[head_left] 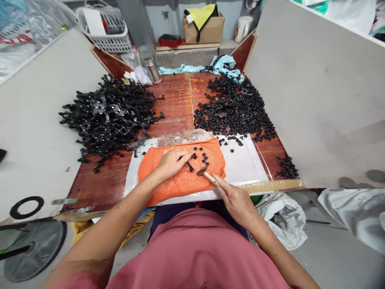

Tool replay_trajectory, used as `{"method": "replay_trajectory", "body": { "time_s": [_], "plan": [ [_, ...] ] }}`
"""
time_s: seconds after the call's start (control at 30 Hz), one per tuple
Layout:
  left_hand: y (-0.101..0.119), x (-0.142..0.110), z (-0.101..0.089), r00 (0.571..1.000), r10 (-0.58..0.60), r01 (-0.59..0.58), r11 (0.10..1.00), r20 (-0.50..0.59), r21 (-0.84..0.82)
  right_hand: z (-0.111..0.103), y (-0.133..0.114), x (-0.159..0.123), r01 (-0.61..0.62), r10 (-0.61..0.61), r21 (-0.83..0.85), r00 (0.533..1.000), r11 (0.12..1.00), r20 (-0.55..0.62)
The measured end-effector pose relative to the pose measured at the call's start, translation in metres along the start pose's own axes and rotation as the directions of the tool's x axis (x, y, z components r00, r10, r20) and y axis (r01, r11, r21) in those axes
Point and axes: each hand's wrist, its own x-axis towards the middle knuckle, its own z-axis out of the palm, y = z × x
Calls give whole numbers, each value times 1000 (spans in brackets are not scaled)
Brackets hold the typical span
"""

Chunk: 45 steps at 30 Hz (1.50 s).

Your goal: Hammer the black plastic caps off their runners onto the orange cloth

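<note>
My right hand (235,199) is wrapped round the wooden handle of a small hammer (210,176), its head just above the orange cloth (171,186). My left hand (174,162) pinches a small black part with round ends (190,165) against the cloth. Several black round caps (204,157) lie on the cloth between the hammer head and my left fingers. Under the cloth's far edge a speckled stone slab (183,137) shows. A white sheet (240,160) is spread beneath.
A large pile of black linked parts (111,116) covers the left of the wooden table (173,100). On the right is a heap of small black pieces (237,108), with a smaller cluster (286,167) near the front edge. A steel flask (152,70) stands behind. Grey panels (315,88) flank both sides.
</note>
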Motion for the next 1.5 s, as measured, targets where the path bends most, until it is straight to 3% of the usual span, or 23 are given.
{"method": "replay_trajectory", "body": {
  "time_s": [0.3,0.47,0.57,0.73,0.8,0.87,0.93,1.07,1.3,1.5],
  "plan": [
    [2,-1,0,1000,16,-17,994,14,109,-15,-2,6,31,-30,-73,999,997,15],
    [-1,0,2,999,24,-27,997,38,76,-40,-8,27,54,-83,-180,983,982,-161],
    [-1,0,3,999,7,-9,998,44,57,-44,-17,42,83,-128,-197,966,977,-224],
    [-1,-2,2,999,12,-14,999,53,51,-32,-18,55,41,-63,-359,997,933,-52],
    [-1,-3,2,999,11,-14,997,43,72,-31,-16,53,44,-86,-322,990,946,-115],
    [-1,-3,3,999,13,-16,995,30,96,-32,-15,49,76,-135,-228,957,971,-256],
    [-1,-4,4,1000,20,-22,995,21,98,-34,-17,47,141,-187,-167,933,976,-306],
    [-2,-6,5,1000,25,-25,996,2,86,-36,-21,48,216,-224,-57,947,975,-233],
    [-3,-6,1,998,57,-57,998,-30,11,-39,-18,47,160,-157,-7,958,987,-238],
    [-1,-6,4,998,54,-52,995,-25,87,-35,-14,43,105,-102,1,972,994,-211]
  ]
}}
